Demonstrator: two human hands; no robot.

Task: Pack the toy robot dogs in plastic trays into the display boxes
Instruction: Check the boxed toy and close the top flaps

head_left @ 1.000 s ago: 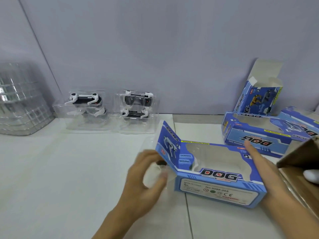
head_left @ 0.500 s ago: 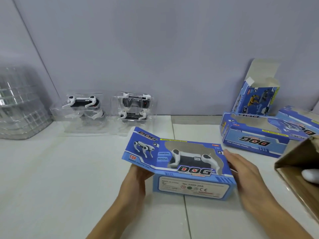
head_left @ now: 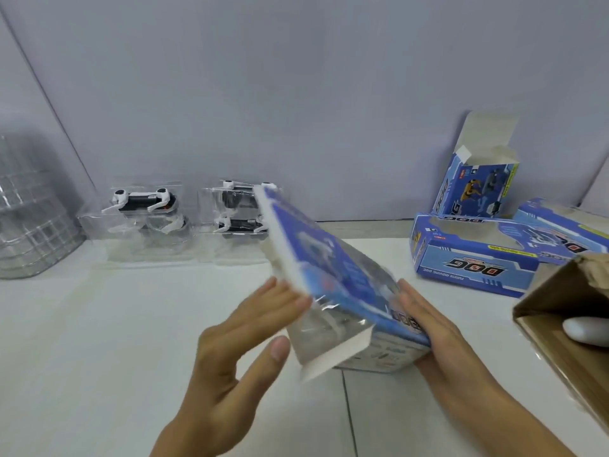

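A blue display box [head_left: 336,285] is tipped up between both hands above the white desk [head_left: 99,341], its near end open with a white flap [head_left: 333,357] hanging down. Through that open end shows a clear plastic tray [head_left: 326,321] with a toy robot dog inside — blurred, only white limbs can be made out. The left hand [head_left: 237,351] has its fingers straight and spread, fingertips touching the box's left edge, thumb apart below it. The right hand [head_left: 438,338] lies flat along the box's right side, fingers straight and pressed against the cardboard.

At the back of the desk, against the grey wall, stand two stacks of clear trays: the left stack [head_left: 145,219] and the right stack [head_left: 237,216], each with black-and-white robot dogs in them; the tilted box hides part of the right one. Far left sits a pile of transparent gridded plastic [head_left: 29,212].

On the right, an empty windowed box [head_left: 474,262] lies on the desk, another [head_left: 566,225] lies behind it, and a third [head_left: 478,183] stands upright with its top flaps open. A brown cardboard carton [head_left: 566,328] at the right edge holds something white and rounded.
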